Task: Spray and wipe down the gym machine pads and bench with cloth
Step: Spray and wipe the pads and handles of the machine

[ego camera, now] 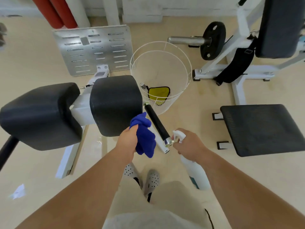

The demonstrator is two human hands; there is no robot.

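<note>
**While both hands are loaded, the wiping is looking far from finished**

As the person is standing just in front of the near roller pad [115, 104], nothing is showing for certain which surfaces are already cleaned. No pad is carrying visible foam or droplets. A wet-looking patch is shining on the floor [97, 142] below that pad, which is hinting that some spraying is already done around it. My judgement is that work is sitting at an early or middle stage. The second roller pad [41, 114], to the left of the near pad, the mesh seat [262, 129] well to its right and the tall back pad [280, 27] far beyond it on the right are probably all waiting for a pass.

The left hand [127, 141] is gripping a bunched blue cloth [145, 138] just below the near pad's lower right corner, fingers wrapped round the fabric, with the cloth close to the pad but not clearly touching it.

The right hand [189, 144] is clasping the neck of the white spray bottle [196, 172], which is hanging right of and below the near pad. Its nozzle is pointing at the chrome end of the black handle [158, 124] jutting out beside that pad. Whether the trigger is being squeezed I cannot tell.
</note>
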